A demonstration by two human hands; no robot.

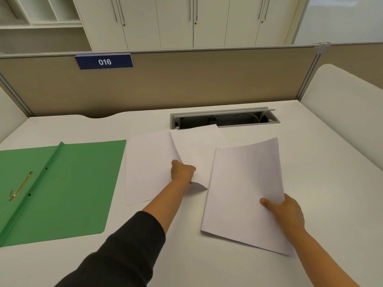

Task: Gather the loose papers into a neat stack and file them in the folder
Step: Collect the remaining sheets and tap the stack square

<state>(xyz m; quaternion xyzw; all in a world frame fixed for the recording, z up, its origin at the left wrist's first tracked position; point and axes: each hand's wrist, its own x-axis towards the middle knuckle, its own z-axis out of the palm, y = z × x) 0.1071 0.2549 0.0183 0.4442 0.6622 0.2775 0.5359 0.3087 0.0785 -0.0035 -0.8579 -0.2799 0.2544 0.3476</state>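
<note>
**Papers still coming together, folder waiting open**

Nearest the lens, a dark sleeve [124,251] is reaching forward across the white desk [310,162], and at the end of it the left hand [182,171] is closing on a sheet [196,150] in the middle of the spread, pinching its near edge so the paper is curling up off the sheet lying flat [145,166] beside it. Over on the other side, the right hand [287,212] is gripping a held sheaf [244,193] by its near right corner, thumb on top, fingers hidden underneath; how many pages are in that sheaf, I cannot tell.

So this looks like the gathering step, not yet the filing. The green folder [68,189] is lying open and well apart to the left, its brass fastener [20,186] showing beside the spine, nothing in it so far.

What the next move is calling for, by my reading: bringing the pinched sheet across onto the sheaf, picking up the flat one too, then squaring the edges before anything goes near the folder. Thin paper is bending easily here, so a careless pull risks a crease.
</note>
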